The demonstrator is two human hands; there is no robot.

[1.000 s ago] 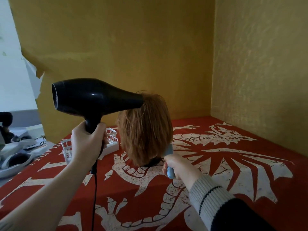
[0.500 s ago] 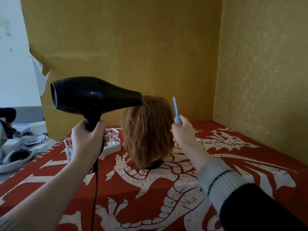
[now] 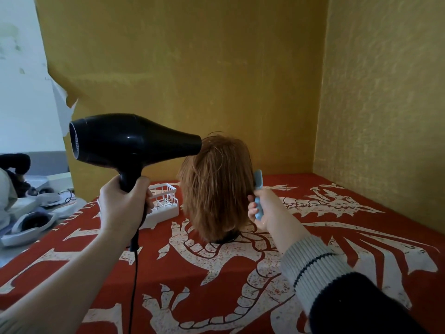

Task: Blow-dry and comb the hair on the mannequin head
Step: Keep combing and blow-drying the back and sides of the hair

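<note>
A mannequin head with reddish-brown hair (image 3: 216,189) stands on a dark base on the red table (image 3: 216,273), its back toward me. My left hand (image 3: 122,206) grips the handle of a black hair dryer (image 3: 130,141), whose nozzle points right at the top left of the hair. Its cord hangs down from the handle. My right hand (image 3: 262,208) holds a light blue comb (image 3: 258,189) upright against the right side of the hair, teeth in the strands.
A white wire rack (image 3: 163,201) sits left of the mannequin, behind the dryer hand. Yellow walls close off the back and right. Beyond the table's left edge lie white and dark devices (image 3: 31,218) and cables.
My right hand first lifted the comb from the bottom of the hair up beside the crown, then lowered it onto the hair's right side. The dryer stayed almost still.
</note>
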